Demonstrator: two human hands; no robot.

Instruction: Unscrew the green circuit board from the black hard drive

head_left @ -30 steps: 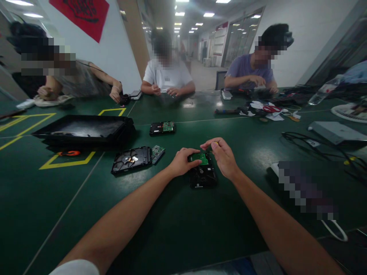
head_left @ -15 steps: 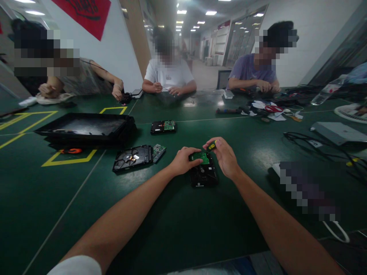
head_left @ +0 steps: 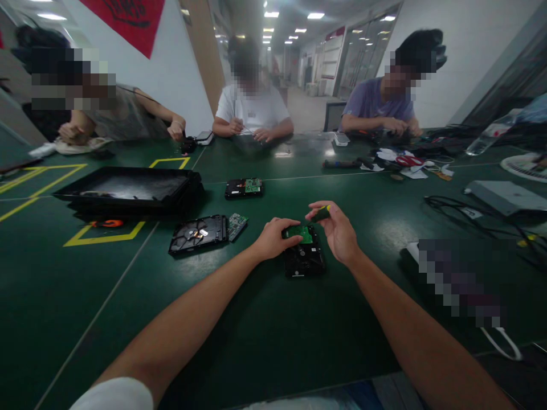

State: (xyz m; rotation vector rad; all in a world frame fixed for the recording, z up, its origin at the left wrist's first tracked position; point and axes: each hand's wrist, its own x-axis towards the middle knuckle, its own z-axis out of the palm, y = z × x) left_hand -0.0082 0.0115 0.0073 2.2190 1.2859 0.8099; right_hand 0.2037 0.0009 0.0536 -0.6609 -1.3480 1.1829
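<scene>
A black hard drive (head_left: 303,259) with a green circuit board (head_left: 301,233) on its far end lies on the green table (head_left: 265,330) in front of me. My left hand (head_left: 273,238) grips the drive's far left corner, thumb on the board. My right hand (head_left: 337,230) hovers just right of the drive and pinches a small yellow-and-black screwdriver (head_left: 320,214) above the board's far right corner.
An opened drive (head_left: 197,233) with a loose board (head_left: 237,225) lies to the left, another drive (head_left: 243,187) beyond it, and a black tray (head_left: 128,191) far left. Cables (head_left: 482,219) and a grey box (head_left: 502,196) sit right. Three people work across the table.
My right hand has lifted slightly and turned, so the screwdriver now shows between its fingertips. My left hand has stayed on the drive.
</scene>
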